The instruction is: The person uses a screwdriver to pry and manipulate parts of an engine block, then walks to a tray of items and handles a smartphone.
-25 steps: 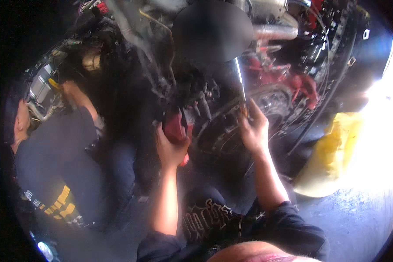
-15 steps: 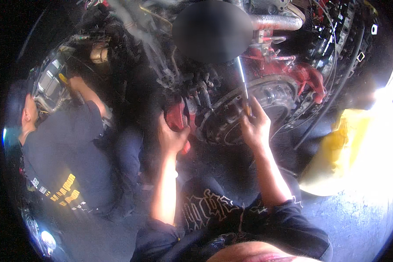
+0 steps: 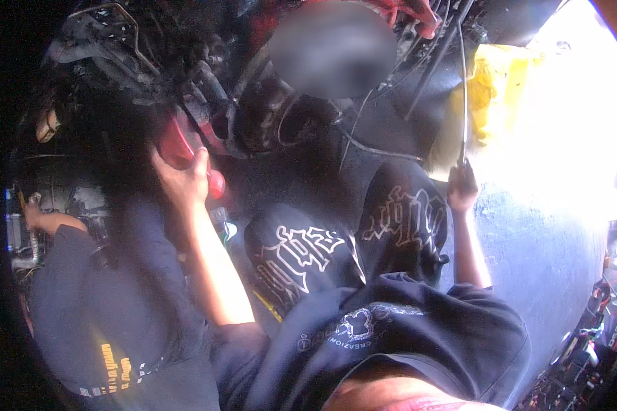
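My left hand (image 3: 184, 179) grips a red part (image 3: 178, 134), with a rounded lower end, among the dark undercarriage parts (image 3: 212, 99) of a vehicle at upper left. My right hand (image 3: 463, 192) is closed round the dark handle of a long, thin metal bar (image 3: 464, 103), held upright at the right, in front of a yellow sack or container (image 3: 490, 96). The bar's far end reaches up among hoses and cables at the top. A blurred oval hides part of the top centre.
A co-worker (image 3: 110, 294) in a dark shirt crouches at the left, their hand (image 3: 35, 214) at other metal parts. My knees sit below the assembly. A grey floor (image 3: 528, 253) lies at the right, with scattered parts and tools (image 3: 596, 335) along its far right edge. Bright glare fills the upper right.
My view has swung, so the red assembly sits higher. My right hand and bar have moved right, away from the round plate. My left hand still grips the red part.
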The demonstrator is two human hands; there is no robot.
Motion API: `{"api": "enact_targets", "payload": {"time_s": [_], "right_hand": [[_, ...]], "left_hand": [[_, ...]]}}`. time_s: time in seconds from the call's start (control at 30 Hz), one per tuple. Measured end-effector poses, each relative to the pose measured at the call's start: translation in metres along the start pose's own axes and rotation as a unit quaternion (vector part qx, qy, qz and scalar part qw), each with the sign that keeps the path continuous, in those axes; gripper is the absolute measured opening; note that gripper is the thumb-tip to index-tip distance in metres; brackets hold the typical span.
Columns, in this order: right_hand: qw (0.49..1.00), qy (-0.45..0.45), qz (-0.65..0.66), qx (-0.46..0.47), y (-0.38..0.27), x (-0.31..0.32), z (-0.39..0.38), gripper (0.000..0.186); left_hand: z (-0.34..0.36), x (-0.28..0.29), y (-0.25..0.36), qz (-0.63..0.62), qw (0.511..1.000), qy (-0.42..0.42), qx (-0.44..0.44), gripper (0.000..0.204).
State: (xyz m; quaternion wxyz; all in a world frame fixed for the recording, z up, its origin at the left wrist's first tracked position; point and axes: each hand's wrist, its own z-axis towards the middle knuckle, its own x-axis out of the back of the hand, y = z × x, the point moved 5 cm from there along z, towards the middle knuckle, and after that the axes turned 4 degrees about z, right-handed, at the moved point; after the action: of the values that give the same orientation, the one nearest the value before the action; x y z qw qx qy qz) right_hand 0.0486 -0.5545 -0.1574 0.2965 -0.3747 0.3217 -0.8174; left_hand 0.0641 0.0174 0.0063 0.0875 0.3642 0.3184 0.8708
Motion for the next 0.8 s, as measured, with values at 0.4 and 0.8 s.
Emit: {"api": "enact_targets", "payload": {"time_s": [0.4,0.8], "right_hand": [[0.798,-0.294,-0.158,-0.501,0.140,0.030,-0.236,0.032],[0.938,-0.041,0.112,-0.327,0.095,-0.030,-0.090,0.044]], "left_hand": [[0.004,0.020,-0.007,0.031,0.999,0.029,0.019,0.086],[-0.005,0.032,-0.016,0.032,0.998,0.015,0.047,0.090]]}}
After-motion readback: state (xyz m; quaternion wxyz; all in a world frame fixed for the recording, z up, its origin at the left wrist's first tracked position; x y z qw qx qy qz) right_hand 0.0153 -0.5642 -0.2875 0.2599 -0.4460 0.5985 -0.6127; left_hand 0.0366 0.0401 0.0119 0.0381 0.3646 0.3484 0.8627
